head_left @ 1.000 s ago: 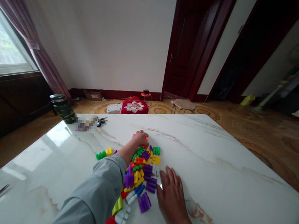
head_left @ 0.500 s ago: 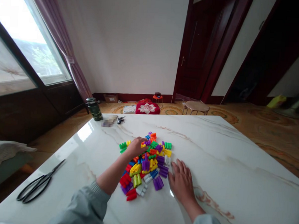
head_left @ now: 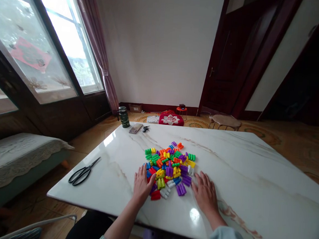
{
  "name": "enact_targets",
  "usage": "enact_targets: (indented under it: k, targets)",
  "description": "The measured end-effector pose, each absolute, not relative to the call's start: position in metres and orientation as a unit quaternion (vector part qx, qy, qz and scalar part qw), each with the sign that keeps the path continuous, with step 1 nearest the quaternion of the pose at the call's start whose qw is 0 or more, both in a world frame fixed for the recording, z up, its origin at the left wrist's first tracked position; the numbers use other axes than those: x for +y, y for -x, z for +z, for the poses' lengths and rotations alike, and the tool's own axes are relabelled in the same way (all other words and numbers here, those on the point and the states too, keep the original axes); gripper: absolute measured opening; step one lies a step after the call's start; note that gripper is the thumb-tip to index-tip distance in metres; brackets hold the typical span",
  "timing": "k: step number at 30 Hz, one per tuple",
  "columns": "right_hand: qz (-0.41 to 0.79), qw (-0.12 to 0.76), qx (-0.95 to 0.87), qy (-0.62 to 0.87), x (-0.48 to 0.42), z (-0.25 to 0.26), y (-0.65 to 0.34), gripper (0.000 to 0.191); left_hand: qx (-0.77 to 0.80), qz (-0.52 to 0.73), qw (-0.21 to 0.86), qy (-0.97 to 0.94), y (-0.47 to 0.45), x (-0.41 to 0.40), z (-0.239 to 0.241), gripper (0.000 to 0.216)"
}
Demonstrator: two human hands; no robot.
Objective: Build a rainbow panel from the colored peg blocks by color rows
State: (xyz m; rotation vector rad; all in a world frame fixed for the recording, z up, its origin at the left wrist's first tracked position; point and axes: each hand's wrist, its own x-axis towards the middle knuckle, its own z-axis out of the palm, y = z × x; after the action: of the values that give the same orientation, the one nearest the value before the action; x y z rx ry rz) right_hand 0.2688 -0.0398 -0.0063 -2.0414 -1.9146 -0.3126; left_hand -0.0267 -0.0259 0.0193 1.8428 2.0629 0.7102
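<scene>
A heap of small plastic building blocks (head_left: 170, 164) in red, yellow, green, purple, blue, orange and white lies on a white marble table (head_left: 253, 174). My left hand (head_left: 142, 184) rests flat on the table at the near left edge of the heap, fingers stretched out and touching the nearest blocks. My right hand (head_left: 205, 195) lies flat on the table at the near right of the heap, fingers spread, just beside a purple block (head_left: 181, 189). Neither hand holds anything.
Black scissors (head_left: 83, 172) lie near the table's left edge. A dark green bottle (head_left: 124, 117), a phone (head_left: 136, 128) and keys (head_left: 145, 128) sit at the far left corner. A bed (head_left: 15, 158) stands to the left, a round stool (head_left: 225, 121) behind the table.
My left hand has drawn back from the far side of the heap to its near left edge and flattened. The view has pulled back and swung left. My right hand has stayed beside the heap.
</scene>
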Motion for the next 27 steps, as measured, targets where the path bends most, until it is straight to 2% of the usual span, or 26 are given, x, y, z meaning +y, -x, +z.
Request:
enact_targets:
  k: [7, 13, 20, 22, 27]
  targets:
    - [-0.126, 0.156, -0.673, 0.712, -0.035, -0.015, -0.273, 0.047, 0.694, 0.344, 0.161, -0.612, 0.021, 0.029, 0.026, 0.063]
    - [-0.137, 0.179, -0.672, 0.706, -0.034, -0.018, -0.274, 0.046, 0.730, 0.332, 0.143, -0.580, 0.035, 0.096, 0.048, 0.054]
    - [-0.123, 0.195, -0.668, 0.708, -0.032, -0.016, -0.273, 0.044, 0.710, 0.320, 0.151, -0.609, 0.033, 0.128, 0.059, 0.021]
    - [-0.114, 0.190, -0.665, 0.713, -0.032, -0.014, -0.272, 0.044, 0.682, 0.338, 0.152, -0.631, 0.028, 0.127, 0.063, 0.024]
    - [-0.091, 0.179, -0.663, 0.721, -0.033, -0.008, -0.271, 0.046, 0.626, 0.385, 0.153, -0.661, 0.034, 0.090, 0.055, 0.048]
